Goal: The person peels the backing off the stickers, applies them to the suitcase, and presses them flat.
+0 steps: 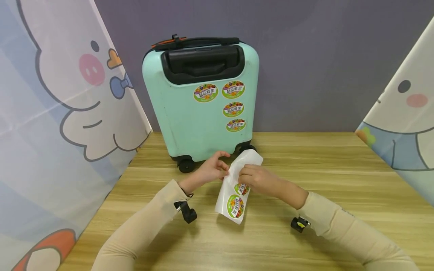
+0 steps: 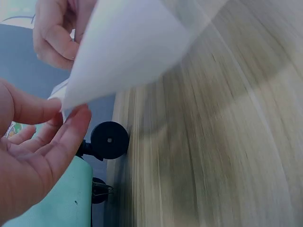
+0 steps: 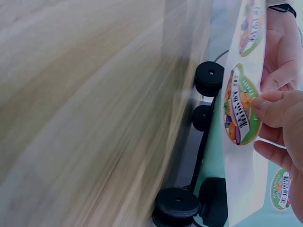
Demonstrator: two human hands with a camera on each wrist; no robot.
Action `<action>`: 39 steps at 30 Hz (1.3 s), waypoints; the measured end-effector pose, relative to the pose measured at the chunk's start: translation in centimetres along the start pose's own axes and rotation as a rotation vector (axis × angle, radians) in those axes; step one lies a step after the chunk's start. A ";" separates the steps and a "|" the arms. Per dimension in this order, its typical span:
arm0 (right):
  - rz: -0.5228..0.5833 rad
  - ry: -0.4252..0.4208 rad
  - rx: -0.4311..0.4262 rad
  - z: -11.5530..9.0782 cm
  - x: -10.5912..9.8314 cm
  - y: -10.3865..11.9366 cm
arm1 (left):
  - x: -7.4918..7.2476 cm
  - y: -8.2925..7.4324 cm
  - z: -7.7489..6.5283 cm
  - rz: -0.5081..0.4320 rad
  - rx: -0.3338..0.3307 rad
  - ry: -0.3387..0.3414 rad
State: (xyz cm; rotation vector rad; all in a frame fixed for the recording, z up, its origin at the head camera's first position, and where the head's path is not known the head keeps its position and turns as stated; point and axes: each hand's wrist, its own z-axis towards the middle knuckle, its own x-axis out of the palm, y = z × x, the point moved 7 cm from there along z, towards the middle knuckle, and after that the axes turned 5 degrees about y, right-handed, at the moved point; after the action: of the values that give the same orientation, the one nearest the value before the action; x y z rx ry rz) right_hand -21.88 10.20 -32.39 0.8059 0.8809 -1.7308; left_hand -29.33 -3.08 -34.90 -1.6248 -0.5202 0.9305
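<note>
A white sheet of stickers [image 1: 225, 192] is held up over the table, bent along its length. My left hand [image 1: 214, 168] pinches its left edge between thumb and fingers; the left wrist view shows the sheet's blank back [image 2: 132, 45] at those fingertips. My right hand [image 1: 259, 180] bends over the sheet's upper part, with its thumb and fingers pinching the edge of an oval fruit sticker [image 3: 241, 106]. That sticker lies partly under the right fingers in the head view. A second oval sticker [image 1: 235, 206] shows whole near the sheet's lower end.
Behind the hands stands a mint-green suitcase [image 1: 193, 124] with black wheels [image 1: 186, 165]. Several matching stickers [image 1: 233, 109] are on its right and upper front. It stands on the wooden table [image 1: 322, 165], before a grey wall [image 1: 305, 67]. Cartoon-printed cloths [image 1: 40, 150] hang at both sides.
</note>
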 end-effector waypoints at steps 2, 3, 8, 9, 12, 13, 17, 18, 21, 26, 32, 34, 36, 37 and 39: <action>0.007 0.030 0.011 0.0 0.0 0.0 | -0.1 -0.2 -0.1 0.045 0.017 -0.026; 0.010 0.043 0.016 -0.1 0.0 0.0 | -0.1 -0.3 -0.1 0.066 0.023 -0.040; 0.028 0.086 0.021 -0.2 -0.2 0.1 | -0.5 -0.1 -0.2 0.116 0.039 -0.089; 0.030 0.093 0.022 -0.2 -0.3 0.1 | -0.6 0.0 -0.2 0.125 0.047 -0.092; 0.036 0.112 0.022 -0.2 -0.4 0.1 | -0.8 0.0 -0.2 0.149 0.066 -0.097; 0.039 0.118 0.023 -0.2 -0.4 0.1 | -0.9 0.0 -0.1 0.155 0.073 -0.099; 0.068 0.132 0.033 -0.4 -0.4 -0.1 | -1.2 0.0 -0.1 0.172 0.087 -0.110; 0.079 0.134 0.037 -0.5 -0.4 -0.2 | -1.3 0.1 -0.1 0.170 0.092 -0.110; 0.113 0.151 0.060 -0.8 -0.3 -0.5 | -1.5 0.2 -0.2 0.164 0.103 -0.110; 0.187 0.183 0.111 -1.2 -0.4 -0.9 | -1.8 0.3 -0.4 0.165 0.127 -0.119; 0.299 0.107 0.186 -1.9 -1.0 -1.9 | -1.9 0.6 -0.3 0.168 0.126 -0.127; 0.324 0.063 0.204 -2.1 -1.1 -2.2 | -1.8 0.8 -0.3 0.195 0.133 -0.116; 0.343 0.026 0.227 -2.2 -1.3 -2.5 | -1.6 1.1 -0.2 0.235 0.144 -0.105; 0.352 0.011 0.246 -2.3 -1.3 -2.6 | -1.5 1.2 -0.1 0.257 0.148 -0.099; 0.388 -0.007 0.305 -2.4 -1.3 -3.0 | -1.3 1.5 -0.1 0.295 0.147 -0.089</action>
State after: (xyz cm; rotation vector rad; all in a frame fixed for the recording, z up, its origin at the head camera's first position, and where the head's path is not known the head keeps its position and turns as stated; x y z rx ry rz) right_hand -24.09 13.61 -31.98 1.0918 0.4204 -1.5347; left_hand -30.26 -4.53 -35.95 -1.5562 -0.2677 1.2348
